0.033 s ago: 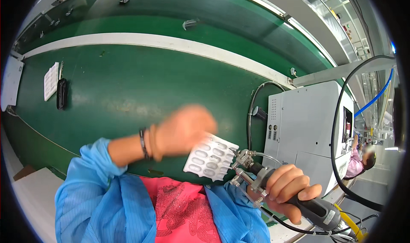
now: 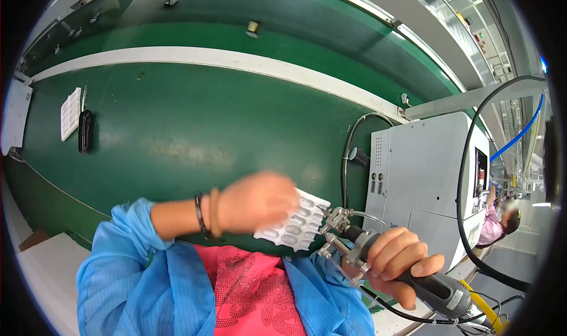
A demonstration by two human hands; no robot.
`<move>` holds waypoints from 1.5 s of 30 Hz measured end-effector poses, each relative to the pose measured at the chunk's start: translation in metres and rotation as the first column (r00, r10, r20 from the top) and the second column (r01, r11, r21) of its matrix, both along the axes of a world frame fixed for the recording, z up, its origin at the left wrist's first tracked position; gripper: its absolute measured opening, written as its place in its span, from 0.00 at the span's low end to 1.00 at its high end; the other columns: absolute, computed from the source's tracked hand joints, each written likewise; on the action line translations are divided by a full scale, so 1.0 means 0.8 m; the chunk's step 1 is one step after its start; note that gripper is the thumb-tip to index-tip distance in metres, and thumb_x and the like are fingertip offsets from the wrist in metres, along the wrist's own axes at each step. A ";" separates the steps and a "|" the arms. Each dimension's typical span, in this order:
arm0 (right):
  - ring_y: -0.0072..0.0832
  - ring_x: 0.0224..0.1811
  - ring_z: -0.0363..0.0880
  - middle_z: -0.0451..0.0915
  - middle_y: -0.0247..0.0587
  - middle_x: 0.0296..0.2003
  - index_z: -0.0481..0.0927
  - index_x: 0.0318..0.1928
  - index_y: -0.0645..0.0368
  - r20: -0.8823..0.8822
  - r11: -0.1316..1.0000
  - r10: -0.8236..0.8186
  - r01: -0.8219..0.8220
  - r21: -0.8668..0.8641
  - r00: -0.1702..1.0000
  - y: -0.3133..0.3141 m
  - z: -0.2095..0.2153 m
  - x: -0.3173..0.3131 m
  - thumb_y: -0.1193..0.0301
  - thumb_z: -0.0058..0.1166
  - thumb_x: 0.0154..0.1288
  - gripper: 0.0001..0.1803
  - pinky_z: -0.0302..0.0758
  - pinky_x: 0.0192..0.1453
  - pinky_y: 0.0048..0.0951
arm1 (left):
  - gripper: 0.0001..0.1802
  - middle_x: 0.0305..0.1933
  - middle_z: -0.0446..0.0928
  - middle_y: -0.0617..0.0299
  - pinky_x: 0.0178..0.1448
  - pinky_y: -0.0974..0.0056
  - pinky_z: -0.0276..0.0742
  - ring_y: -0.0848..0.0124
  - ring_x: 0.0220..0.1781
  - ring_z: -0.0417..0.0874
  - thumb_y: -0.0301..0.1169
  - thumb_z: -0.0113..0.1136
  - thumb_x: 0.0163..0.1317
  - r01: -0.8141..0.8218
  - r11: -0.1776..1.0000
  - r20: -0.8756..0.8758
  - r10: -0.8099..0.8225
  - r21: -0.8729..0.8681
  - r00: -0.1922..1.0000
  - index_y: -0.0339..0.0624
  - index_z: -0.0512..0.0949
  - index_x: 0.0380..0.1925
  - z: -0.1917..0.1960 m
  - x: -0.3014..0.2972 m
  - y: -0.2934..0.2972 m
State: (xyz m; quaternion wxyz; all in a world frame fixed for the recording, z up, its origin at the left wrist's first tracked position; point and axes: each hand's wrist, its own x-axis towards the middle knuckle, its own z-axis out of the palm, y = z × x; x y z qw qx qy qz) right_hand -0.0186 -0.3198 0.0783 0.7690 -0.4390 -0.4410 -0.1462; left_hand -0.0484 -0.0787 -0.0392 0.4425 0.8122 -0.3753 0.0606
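Note:
A white moulded tray [image 2: 290,237] with rows of rounded recesses lies on the green bench just in front of my body. Over its left edge is my left hand [image 2: 255,201], bent at the wrist and blurred by motion; its fingers and anything in them cannot be made out. My right hand [image 2: 401,265] is wrapped round the grip of a black powered screwdriver [image 2: 437,291] with metal fittings and thin hoses at its front end. That metal front end [image 2: 339,221] points toward the tray's right edge.
A grey machine housing [image 2: 425,164] stands at the right, with a black cable [image 2: 346,176] in front of it. Far left lie another white tray [image 2: 70,114] and a black case [image 2: 85,132]. Beyond a pale rail [image 2: 230,58], small parts sit on a green belt. A co-worker [image 2: 491,225] is at far right.
My left hand has come down, closer to my body, and covers more of the tray's left side. A small part on the far belt has shifted slightly left. My right hand holds still.

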 end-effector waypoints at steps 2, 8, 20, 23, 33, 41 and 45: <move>0.23 0.13 0.71 0.71 0.33 0.19 0.65 0.41 0.60 -0.005 1.000 0.029 -0.029 0.010 1.000 -0.001 -0.002 0.000 0.55 0.66 0.65 0.26 0.73 0.15 0.24 | 0.19 0.58 0.77 0.56 0.65 0.51 0.72 0.55 0.63 0.74 0.39 0.66 0.58 0.124 0.989 0.024 -0.126 0.080 0.992 0.42 0.81 0.46 -0.006 -0.031 -0.014; 0.25 0.14 0.73 0.73 0.35 0.20 0.66 0.41 0.61 -0.021 0.991 0.105 -0.106 -0.082 0.994 0.005 0.001 0.004 0.58 0.69 0.63 0.26 0.74 0.16 0.26 | 0.18 0.62 0.75 0.59 0.65 0.53 0.71 0.58 0.66 0.73 0.36 0.65 0.59 -0.025 0.983 0.036 0.019 0.180 0.999 0.44 0.81 0.49 -0.034 -0.016 -0.011; 0.29 0.17 0.73 0.74 0.40 0.19 0.70 0.41 0.64 -0.380 0.979 -0.116 0.041 -0.200 0.918 0.051 0.006 -0.016 0.70 0.69 0.61 0.20 0.72 0.24 0.31 | 0.15 0.59 0.77 0.60 0.66 0.52 0.71 0.58 0.64 0.74 0.34 0.66 0.58 -0.105 0.994 0.076 0.102 0.036 0.992 0.44 0.82 0.45 -0.053 -0.003 -0.003; 0.27 0.17 0.71 0.71 0.37 0.18 0.69 0.41 0.63 -0.350 0.976 -0.173 0.113 -0.186 0.921 0.060 0.004 -0.009 0.69 0.68 0.62 0.19 0.70 0.23 0.29 | 0.15 0.59 0.77 0.60 0.66 0.52 0.71 0.58 0.64 0.74 0.34 0.66 0.57 -0.101 0.994 0.051 0.099 0.036 0.994 0.44 0.82 0.45 -0.052 -0.005 0.000; 0.31 0.29 0.75 0.74 0.41 0.30 0.74 0.35 0.57 -0.189 0.865 -0.491 0.449 -0.223 0.851 0.070 0.018 0.006 0.80 0.65 0.47 0.14 0.73 0.56 0.49 | 0.16 0.60 0.77 0.60 0.66 0.52 0.71 0.59 0.64 0.74 0.32 0.67 0.56 -0.068 0.997 0.035 0.066 0.033 0.997 0.44 0.82 0.45 -0.045 0.002 -0.002; 0.34 0.30 0.80 0.73 0.44 0.37 0.74 0.35 0.59 -0.131 0.891 -0.418 0.378 -0.252 0.899 0.061 0.015 0.003 0.89 0.63 0.50 0.16 0.84 0.43 0.41 | 0.17 0.59 0.77 0.60 0.65 0.52 0.71 0.60 0.63 0.74 0.31 0.67 0.56 -0.058 0.997 0.039 0.055 0.056 0.998 0.44 0.82 0.46 -0.041 0.005 0.000; 0.34 0.29 0.82 0.73 0.45 0.35 0.74 0.35 0.61 -0.145 0.924 -0.325 0.281 -0.258 0.935 0.047 0.012 0.003 0.92 0.62 0.48 0.17 0.83 0.32 0.31 | 0.16 0.58 0.77 0.60 0.66 0.53 0.71 0.60 0.63 0.74 0.32 0.67 0.55 -0.060 0.997 0.017 0.060 0.041 0.998 0.42 0.82 0.44 -0.040 0.004 0.001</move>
